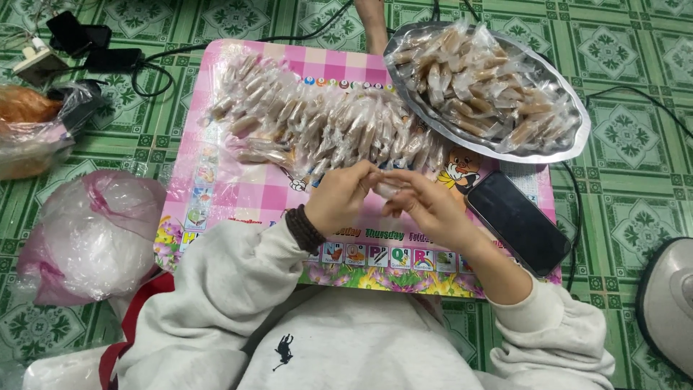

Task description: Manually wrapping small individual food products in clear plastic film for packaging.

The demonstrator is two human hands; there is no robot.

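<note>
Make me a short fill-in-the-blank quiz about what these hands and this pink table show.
1. Both hands, left hand and right hand, pinch one small wrapped ____ between them.
2. The black phone lies on the pink table, to the ____ of the hands.
3. The metal tray is piled with wrapped ____.

Missing words: candy; right; candies

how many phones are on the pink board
1: a black phone lies on the board's right side, below the metal tray, right of the hands; others may be hidden.
</note>
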